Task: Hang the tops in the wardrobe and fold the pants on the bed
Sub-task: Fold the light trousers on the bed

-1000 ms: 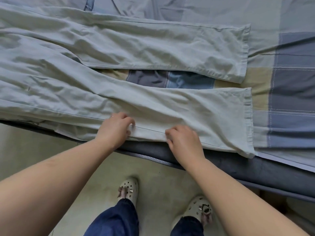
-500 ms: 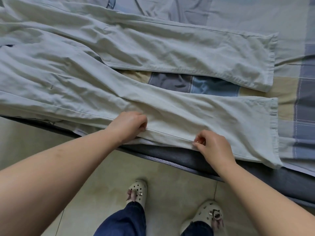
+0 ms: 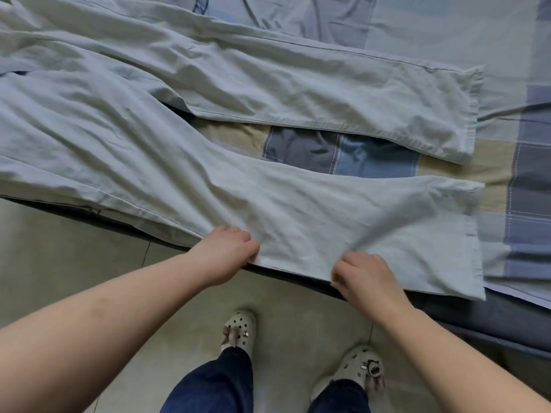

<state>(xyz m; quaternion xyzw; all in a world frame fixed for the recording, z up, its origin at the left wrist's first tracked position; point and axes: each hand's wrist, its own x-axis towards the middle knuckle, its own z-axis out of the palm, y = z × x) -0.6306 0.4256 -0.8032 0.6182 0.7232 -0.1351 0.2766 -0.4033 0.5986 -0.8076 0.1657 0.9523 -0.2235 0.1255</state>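
Note:
Pale green pants point(image 3: 179, 138) lie spread across the bed, their two legs pointing right with a gap between them. The near leg point(image 3: 357, 222) runs along the bed's front edge. My left hand point(image 3: 229, 248) pinches the near seam of that leg at about mid-length. My right hand point(image 3: 366, 275) pinches the same seam further right, closer to the hem, and the cloth puckers up between the two hands. The far leg point(image 3: 328, 96) lies flat and untouched.
The bed carries a checked blue, grey and beige cover point(image 3: 521, 174). Its dark mattress edge point(image 3: 492, 317) runs diagonally below the pants. I stand on a pale tiled floor point(image 3: 74, 254) in light perforated clogs point(image 3: 238, 329), close against the bed.
Both hands have closed on the near leg's seam and lifted it slightly off the edge; the cloth between them now bunches. My right hand has shifted right along the seam.

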